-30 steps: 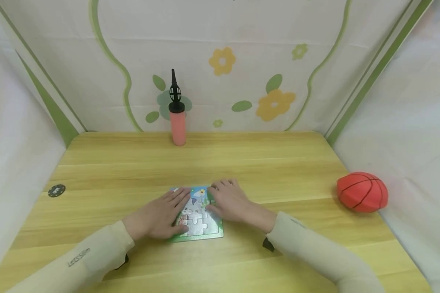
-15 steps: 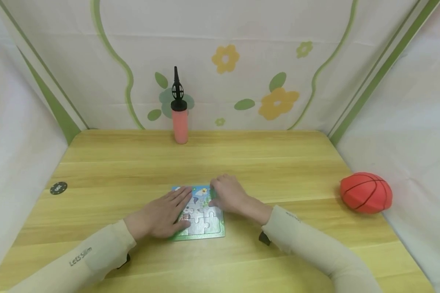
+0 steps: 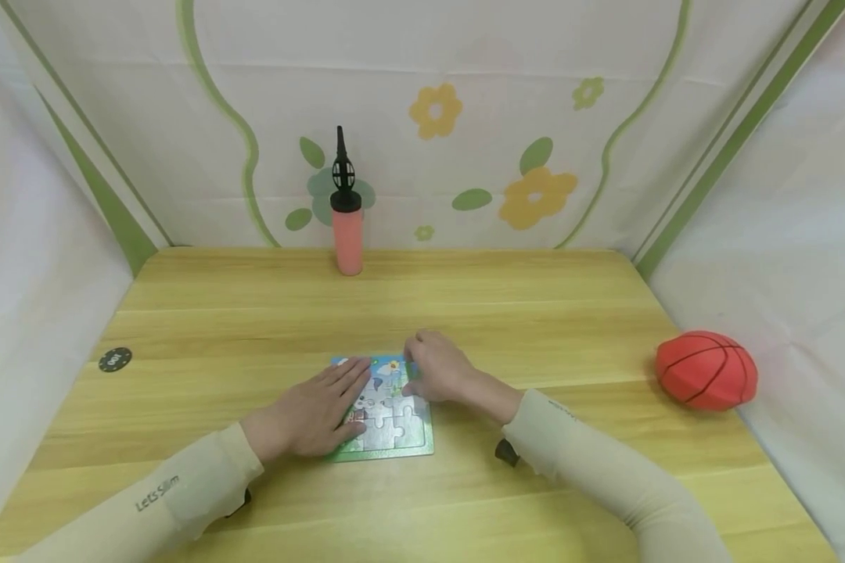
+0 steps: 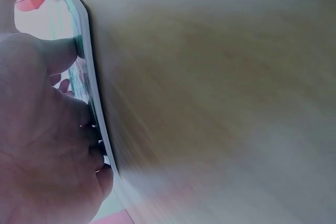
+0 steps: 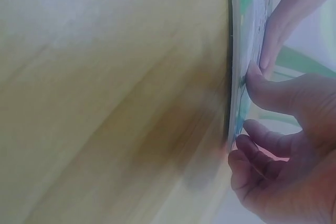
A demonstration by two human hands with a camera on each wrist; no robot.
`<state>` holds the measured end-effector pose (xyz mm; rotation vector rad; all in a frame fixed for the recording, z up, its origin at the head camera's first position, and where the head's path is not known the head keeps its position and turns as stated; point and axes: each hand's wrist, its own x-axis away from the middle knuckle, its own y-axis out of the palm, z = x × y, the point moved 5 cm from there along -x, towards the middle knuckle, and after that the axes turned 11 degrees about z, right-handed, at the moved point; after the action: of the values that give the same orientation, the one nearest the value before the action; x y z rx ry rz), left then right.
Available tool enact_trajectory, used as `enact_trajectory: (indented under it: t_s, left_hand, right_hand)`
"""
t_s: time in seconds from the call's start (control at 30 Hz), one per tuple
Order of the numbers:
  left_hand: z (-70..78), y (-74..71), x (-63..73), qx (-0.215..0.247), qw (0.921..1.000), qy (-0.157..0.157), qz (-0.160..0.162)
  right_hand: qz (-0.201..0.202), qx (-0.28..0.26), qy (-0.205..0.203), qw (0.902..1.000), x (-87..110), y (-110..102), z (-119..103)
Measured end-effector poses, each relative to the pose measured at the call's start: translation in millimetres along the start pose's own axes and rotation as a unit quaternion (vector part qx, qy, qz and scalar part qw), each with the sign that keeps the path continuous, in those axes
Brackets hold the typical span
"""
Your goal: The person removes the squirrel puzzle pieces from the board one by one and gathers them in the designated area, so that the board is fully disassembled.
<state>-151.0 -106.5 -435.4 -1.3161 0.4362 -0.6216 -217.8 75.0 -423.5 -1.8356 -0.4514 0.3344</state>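
Observation:
A square jigsaw puzzle (image 3: 410, 428) with a green and blue border and a cartoon picture lies on the wooden table in the head view. My left hand (image 3: 313, 410) rests on its left side with fingers straight and the thumb lower down. At the upper right corner, my right hand (image 3: 442, 371) has its fingers curled at the edge. In the right wrist view, the right thumb (image 5: 270, 93) touches the puzzle's face, and the curled fingers (image 5: 260, 140) meet its far end. Whether a single piece is between them is hidden. The left wrist view shows the left palm (image 4: 42, 129) over the puzzle.
A pink hand pump (image 3: 348, 242) with a black nozzle stands at the table's back edge. A black round chip (image 3: 116, 360) marked 100 lies at the left. A dented red ball (image 3: 706, 371) with black lines sits at the right edge. Fabric walls (image 3: 429, 47) enclose the table.
The fingers of my right hand have drawn in from a looser spread and curled at the puzzle's upper right corner. My left hand stays in place. The head view has shifted slightly.

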Motion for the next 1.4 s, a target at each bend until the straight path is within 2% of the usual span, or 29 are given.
enact_trajectory:
  t_s: [0.33, 0.7, 0.83, 0.93, 1.13, 1.23, 1.4]
  left_hand:
    - [-0.6, 1.3, 0.6, 0.005, 1.0000, 0.000, 0.007]
    - [0.6, 0.1, -0.4, 0.003, 1.0000, 0.004, 0.009]
    - [0.9, 0.9, -1.4, 0.005, 0.9999, 0.007, 0.008]
    - [-0.3, 1.7, -1.1, 0.008, 0.9998, 0.009, 0.014]
    - [-5.0, 1.7, 2.7, 0.004, 0.9997, -0.002, 0.022]
    - [-3.4, 0.2, 2.5, 0.010, 0.9997, -0.001, 0.023]
    - [0.7, 0.8, -2.6, 0.021, 0.9997, 0.000, 0.012]
  right_hand:
    - [0.001, -0.011, -0.003, 0.9999, 1.1, -0.7, -0.7]
    - [0.052, -0.043, -0.030, 0.9973, 12.1, -1.0, -0.2]
    - [0.078, -0.073, -0.070, 0.9917, 18.6, -2.7, -1.8]
    - [0.084, -0.103, -0.101, 0.9860, 21.6, -3.5, -4.0]
    - [0.042, -0.190, -0.157, 0.9681, 22.2, -1.7, -9.0]
    - [0.042, -0.209, -0.148, 0.9658, 23.1, -3.8, -3.9]
    - [0.056, -0.231, -0.084, 0.9676, 29.9, -16.1, 21.8]
